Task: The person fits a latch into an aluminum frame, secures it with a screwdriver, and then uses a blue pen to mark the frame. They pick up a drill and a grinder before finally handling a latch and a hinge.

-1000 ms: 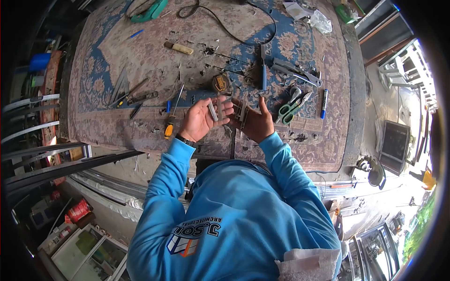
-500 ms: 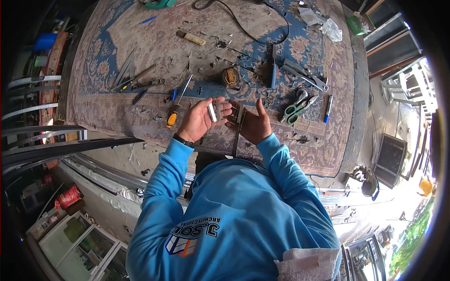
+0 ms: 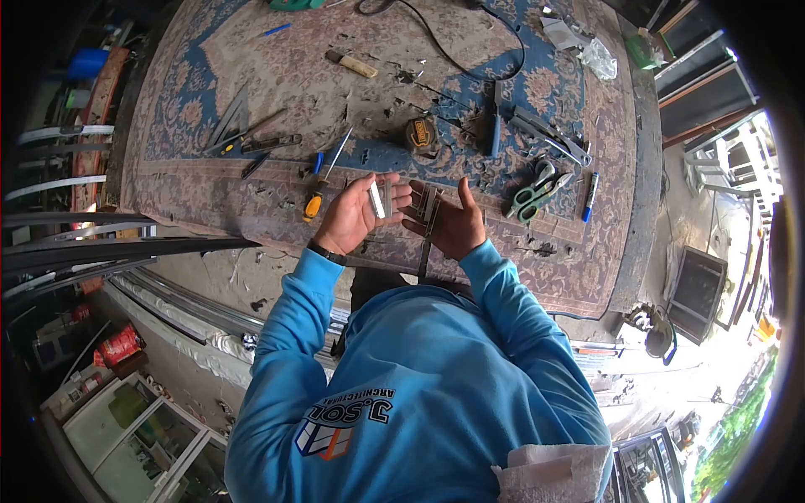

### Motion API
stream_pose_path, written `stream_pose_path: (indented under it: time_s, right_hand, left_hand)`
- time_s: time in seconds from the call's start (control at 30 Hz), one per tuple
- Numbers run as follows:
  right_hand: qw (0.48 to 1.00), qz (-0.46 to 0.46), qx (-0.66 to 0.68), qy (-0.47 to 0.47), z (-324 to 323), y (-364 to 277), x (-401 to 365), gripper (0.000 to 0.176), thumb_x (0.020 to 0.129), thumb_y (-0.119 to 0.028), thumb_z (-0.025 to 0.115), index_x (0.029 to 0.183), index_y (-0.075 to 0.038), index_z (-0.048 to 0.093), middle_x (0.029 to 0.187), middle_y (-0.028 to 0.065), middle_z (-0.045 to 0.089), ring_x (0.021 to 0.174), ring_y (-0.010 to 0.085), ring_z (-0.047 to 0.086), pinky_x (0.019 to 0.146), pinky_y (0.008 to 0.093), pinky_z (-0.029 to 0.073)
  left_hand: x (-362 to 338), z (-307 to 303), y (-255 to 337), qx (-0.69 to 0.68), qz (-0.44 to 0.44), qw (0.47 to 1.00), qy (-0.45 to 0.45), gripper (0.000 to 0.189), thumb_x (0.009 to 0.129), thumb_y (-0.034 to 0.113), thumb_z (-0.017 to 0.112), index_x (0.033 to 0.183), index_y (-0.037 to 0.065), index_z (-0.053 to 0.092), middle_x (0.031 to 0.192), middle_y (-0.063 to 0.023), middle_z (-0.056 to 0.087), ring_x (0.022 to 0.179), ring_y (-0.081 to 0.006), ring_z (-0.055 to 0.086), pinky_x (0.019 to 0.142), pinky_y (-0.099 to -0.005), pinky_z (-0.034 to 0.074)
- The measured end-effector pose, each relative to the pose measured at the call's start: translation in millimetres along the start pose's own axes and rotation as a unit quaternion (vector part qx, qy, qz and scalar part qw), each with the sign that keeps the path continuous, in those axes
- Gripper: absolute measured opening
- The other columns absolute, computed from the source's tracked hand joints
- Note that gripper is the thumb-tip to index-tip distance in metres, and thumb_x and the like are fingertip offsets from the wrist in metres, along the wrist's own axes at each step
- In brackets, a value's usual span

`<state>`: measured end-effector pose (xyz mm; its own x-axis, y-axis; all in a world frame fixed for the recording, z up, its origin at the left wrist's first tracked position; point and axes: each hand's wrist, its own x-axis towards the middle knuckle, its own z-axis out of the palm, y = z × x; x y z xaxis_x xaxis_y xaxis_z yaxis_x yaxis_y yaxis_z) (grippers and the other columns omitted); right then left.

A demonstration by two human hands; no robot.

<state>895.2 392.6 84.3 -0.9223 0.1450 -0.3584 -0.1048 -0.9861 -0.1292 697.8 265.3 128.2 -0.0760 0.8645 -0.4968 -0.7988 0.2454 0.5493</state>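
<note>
Counter [image 3: 251, 75], rug-covered, upper frame: littered with tools and scraps, so a dropped part could get lost among them.
Left hand [image 3: 350, 220], centre frame: fingers curled, pinching a metal piece [image 3: 376, 199] at the tips. The grip looks light and may slip.
Right hand [image 3: 457, 225], just beside it: fingers half spread, thumb raised, cradling a bracket [image 3: 429, 204] loosely. The bracket could tip out.
Both parts sit over the counter's near edge, so a fall might reach the floor.
</note>
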Motion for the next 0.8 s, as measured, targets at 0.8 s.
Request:
stream_pose_path:
  time_s: [0.8]
  right_hand:
    - [1.000,-0.009,0.020,-0.016,-4.5,5.2,-11.8,0.102,0.092,-0.082,0.034,0.155,-0.002,0.034,0.157,0.0172,0.042,0.142,0.0342,0.043,0.115,0.0497,0.034]
  left_hand:
    - [-16.9,-7.8,10.4,-0.029,0.037,0.999,-0.012,0.054,0.107,0.044,0.040,0.137,0.002,0.053,0.134,-0.0208,0.062,0.124,-0.0330,0.062,0.103,-0.0494,0.053]
